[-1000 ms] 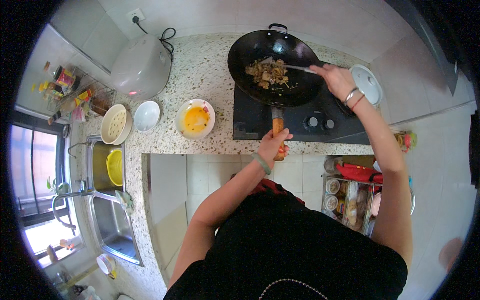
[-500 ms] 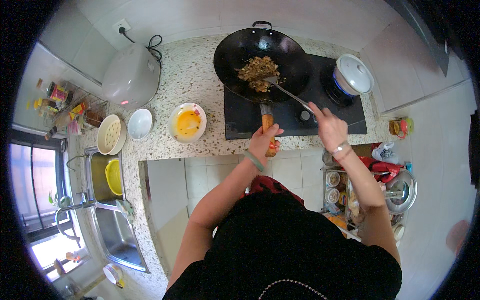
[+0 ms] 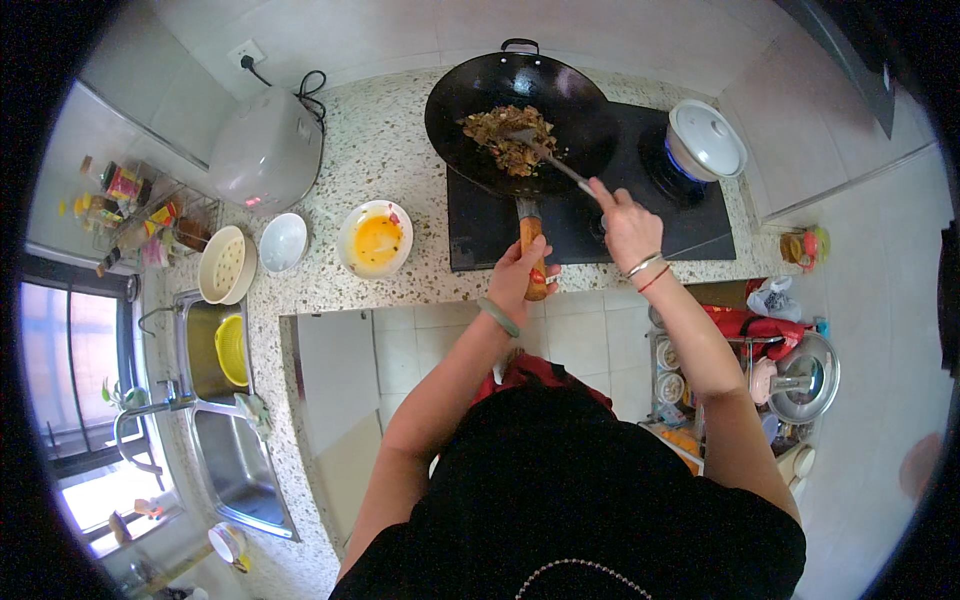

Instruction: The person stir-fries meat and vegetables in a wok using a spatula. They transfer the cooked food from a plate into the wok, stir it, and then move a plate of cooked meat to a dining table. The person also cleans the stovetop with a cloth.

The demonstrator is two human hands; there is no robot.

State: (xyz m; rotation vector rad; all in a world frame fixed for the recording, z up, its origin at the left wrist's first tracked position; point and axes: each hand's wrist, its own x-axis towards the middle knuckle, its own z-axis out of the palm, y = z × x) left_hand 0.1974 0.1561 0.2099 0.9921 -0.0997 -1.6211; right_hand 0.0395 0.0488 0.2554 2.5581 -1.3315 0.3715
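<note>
A black wok [image 3: 575,125] stands on the left part of the black cooktop [image 3: 480,235]. My left hand [image 3: 517,270] is wrapped round its wooden handle [image 3: 531,228], which points toward me. In my right hand [image 3: 628,232] is a metal spatula [image 3: 560,166], gripped by the handle end. The spatula's blade rests in a heap of chopped brown food [image 3: 513,138] on the left side of the wok, partly hidden by it. Left of the cooktop, a white bowl [image 3: 350,255] holds leftover yellow, egg-like liquid [image 3: 377,241].
A lidded white pot [image 3: 706,140] sits over a blue flame at the right. Further left are a small white bowl [image 3: 283,243], a cream strainer bowl [image 3: 222,265], a rice cooker [image 3: 265,150] and a double sink [image 3: 235,470]. A loaded rack [image 3: 690,385] stands below right.
My right hand and the spatula have moved left, and the blade has shifted up and left into the food. The heap has spread leftward. My left hand still holds the handle.
</note>
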